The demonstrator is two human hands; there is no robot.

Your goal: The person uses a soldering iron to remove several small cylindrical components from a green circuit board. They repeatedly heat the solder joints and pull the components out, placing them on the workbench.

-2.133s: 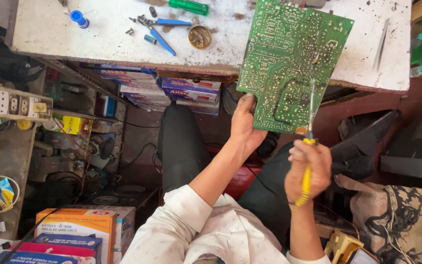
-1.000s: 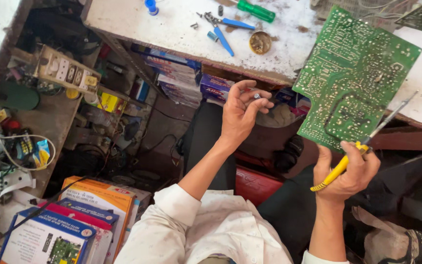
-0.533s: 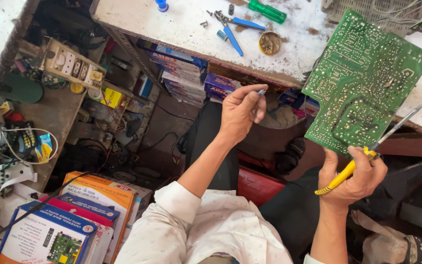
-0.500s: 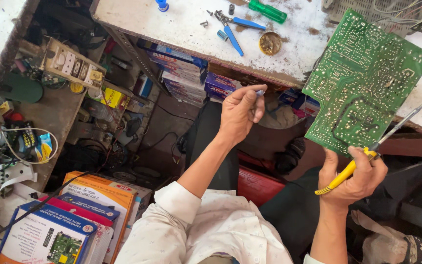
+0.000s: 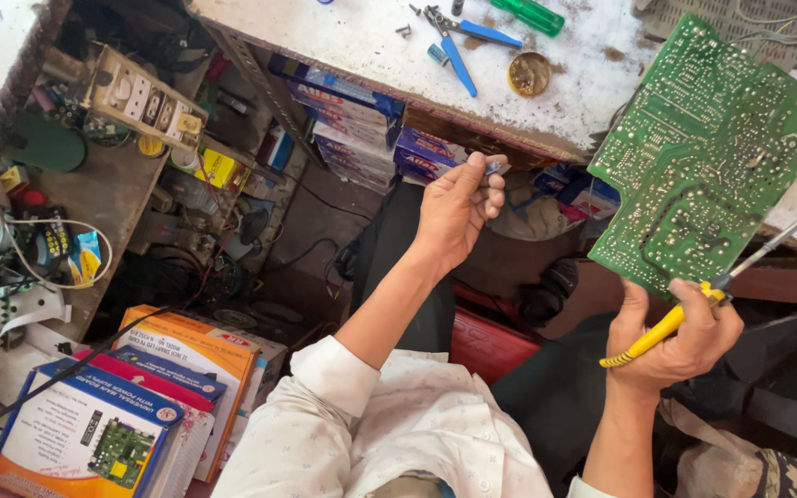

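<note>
We raise our left hand (image 5: pixel 454 214), forearm extended, fingertips pinching a small grey part (image 5: pixel 493 168) below the workbench edge (image 5: pixel 472 120). Our right hand (image 5: pixel 680 334) grips both the yellow-handled soldering iron (image 5: pixel 694 304) and the green circuit board (image 5: pixel 707 152), which tilts upward over the bench.

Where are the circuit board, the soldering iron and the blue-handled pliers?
circuit board (image 5: pixel 707 138), head view, middle of green solder side
soldering iron (image 5: pixel 661 329), head view, yellow handle
blue-handled pliers (image 5: pixel 458 60), head view, blue handle

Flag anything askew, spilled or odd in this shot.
The green circuit board tilts, half off the bench edge, gripped only at its lower corner by the right hand, which also holds the yellow-handled soldering iron. Loose screws scatter the benchtop.
</note>
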